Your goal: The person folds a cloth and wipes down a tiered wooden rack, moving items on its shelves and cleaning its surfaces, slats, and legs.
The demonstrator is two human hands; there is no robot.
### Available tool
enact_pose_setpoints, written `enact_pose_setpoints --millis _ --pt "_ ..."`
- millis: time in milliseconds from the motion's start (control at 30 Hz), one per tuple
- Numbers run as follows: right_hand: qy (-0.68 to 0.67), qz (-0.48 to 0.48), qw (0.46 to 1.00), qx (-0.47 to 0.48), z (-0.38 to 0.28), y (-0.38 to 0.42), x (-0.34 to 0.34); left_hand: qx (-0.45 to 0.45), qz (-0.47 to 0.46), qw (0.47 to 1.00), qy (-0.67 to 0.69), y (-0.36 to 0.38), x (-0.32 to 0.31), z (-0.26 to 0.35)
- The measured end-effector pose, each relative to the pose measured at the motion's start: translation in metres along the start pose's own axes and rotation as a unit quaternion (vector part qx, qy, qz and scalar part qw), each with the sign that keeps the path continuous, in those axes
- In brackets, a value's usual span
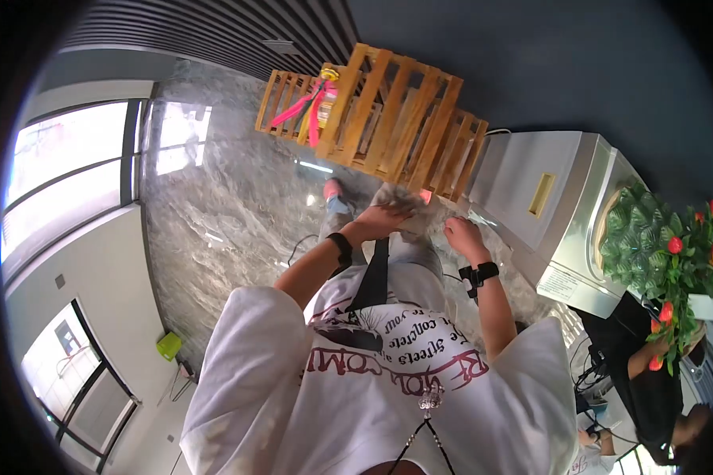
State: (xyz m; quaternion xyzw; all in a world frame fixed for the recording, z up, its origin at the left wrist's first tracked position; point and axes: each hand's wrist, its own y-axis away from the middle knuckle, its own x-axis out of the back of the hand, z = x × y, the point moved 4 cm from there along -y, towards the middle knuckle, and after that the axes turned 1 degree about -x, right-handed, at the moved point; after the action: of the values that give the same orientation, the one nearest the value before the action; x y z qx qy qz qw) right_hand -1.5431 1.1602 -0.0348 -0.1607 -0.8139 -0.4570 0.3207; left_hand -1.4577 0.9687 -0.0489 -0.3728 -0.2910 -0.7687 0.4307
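My left hand (382,222) is closed around a rumpled grey fuzzy cloth (391,195), held in front of my legs near the wooden slatted rack (396,119). To the right of it, my right hand (463,236) is raised with its fingers curled in. Whatever those fingers may hold is too small or hidden to make out. A space separates the two hands, and the right one is apart from the cloth. Both wrists wear black bands. A small red patch (426,195) shows between the cloth and the rack's lower edge.
Pink and yellow ribbons (317,111) are on the rack's left part. A silver-grey appliance (558,206) stands to the right, with a green plant with red flowers (650,253) beyond. Grey marble-look floor (206,214) stretches left. Another person's arm (646,360) shows at lower right.
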Motion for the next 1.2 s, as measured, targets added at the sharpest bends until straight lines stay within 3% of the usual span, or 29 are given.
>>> enact_pose_setpoints --millis 67,133,167,267,333,400,433,500,567,633,700,833,867,933,1033,1133,1167,1200 --pt "-0.02 0.018 1.0 -0.009 -0.02 -0.005 0.01 0.0 -0.087 0.996 0.002 0.027 -0.003 -0.028" --pt "-0.044 0.033 0.998 -0.021 -0.047 -0.01 0.011 0.169 -0.155 0.958 0.174 0.057 0.002 -0.064" --pt "-0.093 0.052 0.994 -0.013 -0.063 -0.013 0.009 0.163 -0.153 0.959 0.173 0.076 0.007 -0.078" --pt "-0.128 0.076 0.989 0.016 -0.12 -0.027 -0.002 0.206 -0.094 0.965 0.134 0.128 0.015 -0.128" --pt "-0.118 0.068 0.99 0.032 -0.154 -0.039 -0.025 0.312 -0.051 0.943 0.106 0.164 0.035 -0.152" --pt "-0.131 0.027 0.985 0.112 -0.192 -0.063 -0.052 0.357 0.044 0.92 0.157 0.203 0.052 -0.172" --pt "-0.133 0.026 0.985 0.11 -0.21 -0.074 -0.057 0.422 0.041 0.868 0.258 0.221 0.051 -0.189" --pt "-0.13 0.044 0.976 0.17 -0.249 -0.094 -0.063 0.442 0.081 0.858 0.248 0.252 0.07 -0.206" --pt "-0.136 0.095 0.975 0.145 -0.276 -0.118 -0.056 0.448 0.106 0.857 0.232 0.276 0.075 -0.224" --pt "-0.143 0.143 0.972 0.118 -0.296 -0.141 -0.044 0.496 0.184 0.815 0.237 0.306 0.048 -0.259" --pt "-0.185 0.183 0.965 0.034 -0.307 -0.165 -0.028 0.497 0.198 0.808 0.248 0.315 0.056 -0.261" --pt "-0.244 0.233 0.941 -0.018 -0.315 -0.193 -0.009 0.519 0.221 0.775 0.284 0.319 0.069 -0.258" --pt "-0.255 0.179 0.95 -0.026 -0.314 -0.203 -0.009 0.511 0.203 0.804 0.228 0.32 0.074 -0.261" --pt "-0.224 0.002 0.974 0.04 -0.306 -0.231 -0.023 0.465 0.185 0.801 0.328 0.32 0.106 -0.251" --pt "-0.294 -0.04 0.954 0.043 -0.289 -0.239 -0.05 0.468 0.176 0.782 0.372 0.336 0.121 -0.261" --pt "-0.183 -0.125 0.975 0.029 -0.251 -0.271 -0.101 0.521 0.219 0.734 0.376 0.357 0.119 -0.293" --pt "-0.192 -0.123 0.973 0.024 -0.23 -0.28 -0.129 0.498 0.279 0.718 0.399 0.366 0.106 -0.318" --pt "-0.228 -0.054 0.97 0.069 -0.211 -0.29 -0.153 0.494 0.269 0.725 0.398 0.364 0.119 -0.32"
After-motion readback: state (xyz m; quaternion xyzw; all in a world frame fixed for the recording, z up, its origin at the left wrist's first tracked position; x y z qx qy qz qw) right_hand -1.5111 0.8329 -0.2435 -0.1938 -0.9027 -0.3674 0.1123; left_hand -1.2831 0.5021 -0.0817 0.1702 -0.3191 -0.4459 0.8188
